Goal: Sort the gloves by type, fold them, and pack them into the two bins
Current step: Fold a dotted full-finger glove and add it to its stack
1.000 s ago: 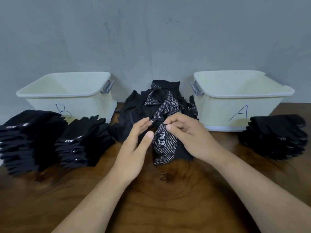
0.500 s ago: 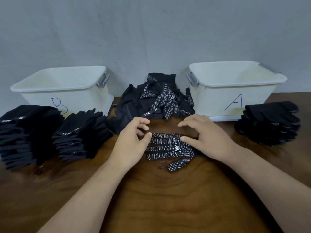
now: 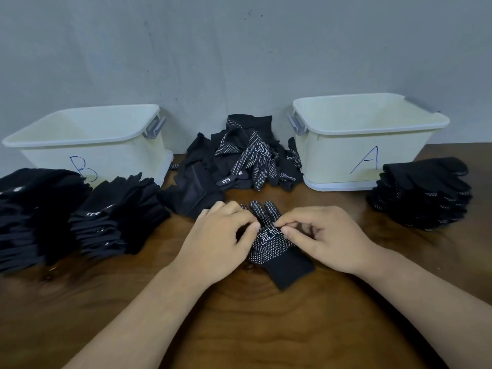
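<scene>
A dotted glove (image 3: 267, 250) lies flat on the wooden counter (image 3: 239, 331), printed side up, with its fingers pointing away toward the wall and its cuff toward the person. The left hand (image 3: 221, 243) and right hand (image 3: 328, 242) work it from either side. Each grip is a pinch: thumb and forefinger nip the fabric beside the printed logo, with the other fingers curled. Half a second ago the same glove lay crosswise with its fingers to the right, and a second ago it was a bunched handful at the edge of the heap. It has since been turned and spread, which suggests the straightening is nearly done and the fold comes next.

Beyond it the unsorted heap (image 3: 239, 161) of mixed gloves waits between the bins, near the glove's fingertips. Bin A (image 3: 332, 161) stands to the right of the heap and bin B (image 3: 127, 166) to the left. A stack of dotted gloves (image 3: 423, 195) sits beside bin A, and two stacks of plain black gloves (image 3: 119, 217) front bin B. With the stacks standing outside the bins, packing appears not yet begun. The way to the dotted stack looks open, though the heap's trailing edges lie close enough to snag a hasty fold.
</scene>
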